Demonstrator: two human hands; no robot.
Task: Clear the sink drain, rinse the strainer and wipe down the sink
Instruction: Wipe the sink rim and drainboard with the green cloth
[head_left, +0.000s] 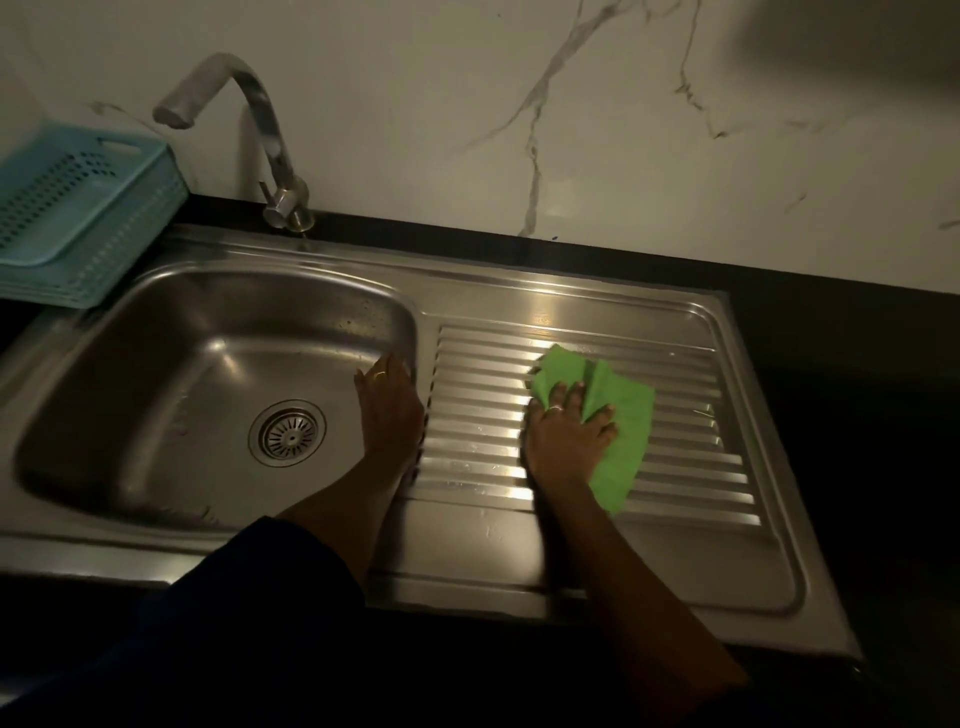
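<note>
A steel sink (156, 364) fills the left half of the view, with the round strainer (288, 434) seated in its drain. To its right lies the ribbed drainboard (478, 374). My right hand (563, 436) presses a green cloth (618, 415) flat on the ribs, fingers spread over it. My left hand (387, 405) rests on the basin's right rim with its fingers straight, holding nothing.
A curved steel faucet (270, 140) stands behind the basin. A light blue plastic basket (78, 208) sits at the far left on the black counter (831, 322). A marble-patterned wall (571, 104) rises at the back.
</note>
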